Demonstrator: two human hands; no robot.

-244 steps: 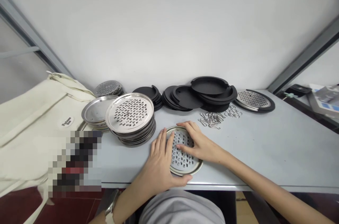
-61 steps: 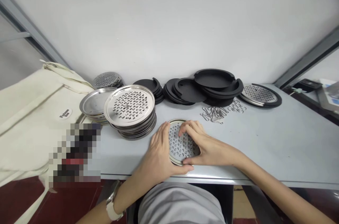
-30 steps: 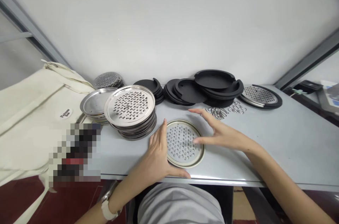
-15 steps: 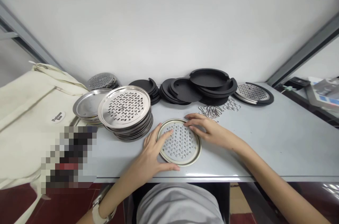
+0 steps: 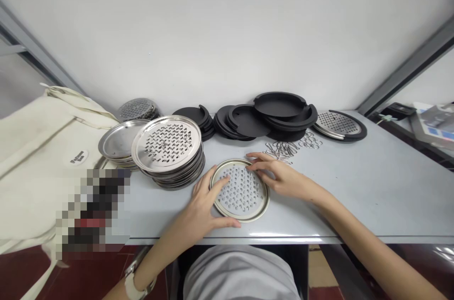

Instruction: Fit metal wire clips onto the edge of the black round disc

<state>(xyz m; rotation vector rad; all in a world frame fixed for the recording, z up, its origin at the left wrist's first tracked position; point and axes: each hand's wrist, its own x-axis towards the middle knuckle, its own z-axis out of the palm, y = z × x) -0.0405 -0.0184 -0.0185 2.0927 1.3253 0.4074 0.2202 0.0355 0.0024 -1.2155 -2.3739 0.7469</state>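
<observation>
A round metal grater plate (image 5: 245,196) with rows of raised teeth lies flat on the table near its front edge. Around its left side my left hand (image 5: 203,206) is spread, index finger resting on the teeth and thumb stretched along the near rim. At the plate's upper right rim, my right hand (image 5: 279,175) touches with its fingertips, fingers loosely bent and apart. Just beyond the right hand are several small wire hooks (image 5: 283,149). To the left stands a stack of shiny grater plates (image 5: 169,143).
Plain metal discs (image 5: 124,138) and another grater stack (image 5: 138,109) sit farther left. Black round holders (image 5: 251,120) are piled along the wall. A grater in a black holder (image 5: 339,125) lies at the right. A cream bag (image 5: 39,158) covers the left table end.
</observation>
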